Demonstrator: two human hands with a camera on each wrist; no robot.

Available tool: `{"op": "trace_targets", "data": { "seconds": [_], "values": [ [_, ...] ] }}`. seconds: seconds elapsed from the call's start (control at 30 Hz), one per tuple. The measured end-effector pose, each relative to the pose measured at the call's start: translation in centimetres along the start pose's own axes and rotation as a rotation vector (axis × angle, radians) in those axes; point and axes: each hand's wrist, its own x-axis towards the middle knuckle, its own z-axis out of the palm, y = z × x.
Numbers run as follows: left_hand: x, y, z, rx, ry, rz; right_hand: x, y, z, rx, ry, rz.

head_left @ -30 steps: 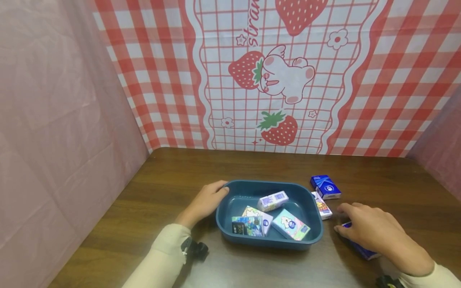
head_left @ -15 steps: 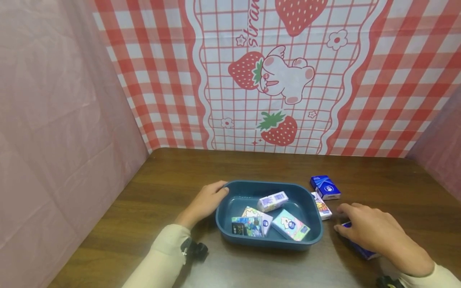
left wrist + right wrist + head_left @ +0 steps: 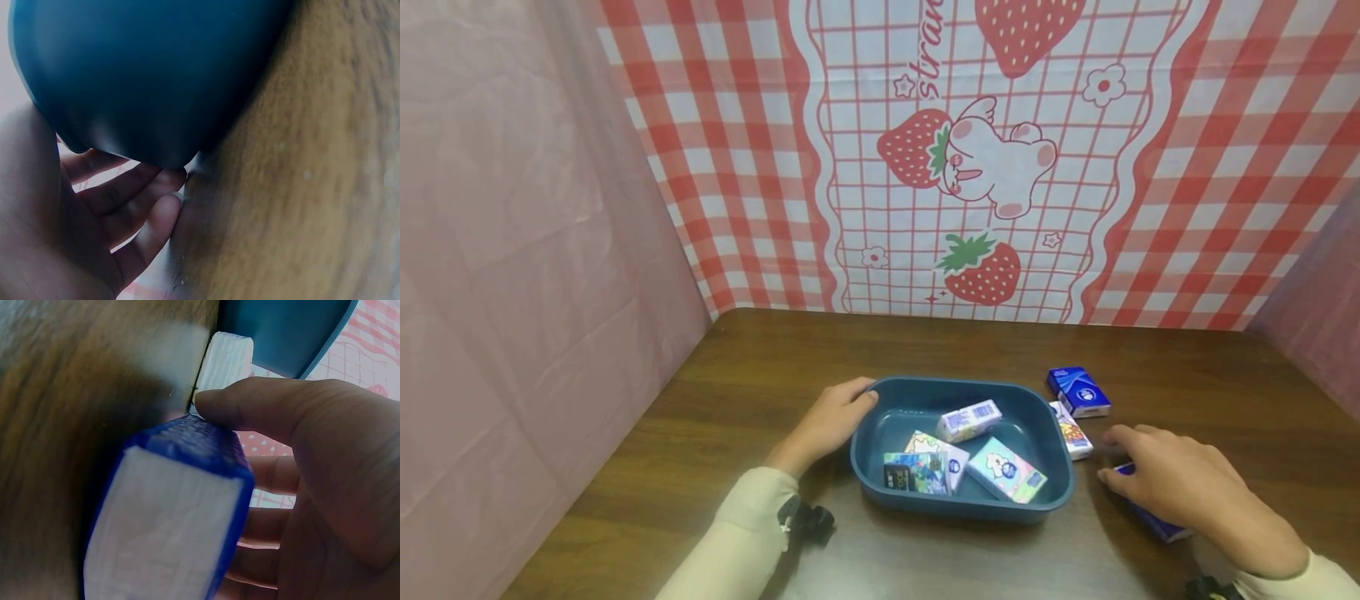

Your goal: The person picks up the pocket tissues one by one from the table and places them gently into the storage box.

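My left hand (image 3: 827, 417) holds the left end of a dark teal plastic basin (image 3: 955, 507), thumb at the rim and fingers along the outer wall (image 3: 156, 75). Several small tissue packs lie in the basin: a pale purple one (image 3: 968, 420), a mint one (image 3: 1006, 471), a white one with a cartoon print (image 3: 957, 462) and a blue-green patterned one (image 3: 917, 473) overlapping it. Right of the basin, my right hand (image 3: 1183, 479) rests over a dark blue tissue pack (image 3: 1157, 518). Its thumb (image 3: 237, 406) lies by the pack's end, its fingers loosely extended.
Another blue tissue pack (image 3: 1078, 392) lies behind the basin's right end. A white pack with a colourful print (image 3: 1072, 433) sits against the basin's right side. The brown wooden table (image 3: 760, 358) ends at a red checked strawberry cloth (image 3: 880, 258).
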Motion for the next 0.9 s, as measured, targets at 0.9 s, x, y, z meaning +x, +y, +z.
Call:
{"op": "trace_targets", "data": {
  "seconds": [0.9],
  "values": [
    [-0.03,0.01,-0.01,0.006,0.002,0.009,-0.10,-0.42,-0.36,0.032,0.050,0.024]
  ]
}}
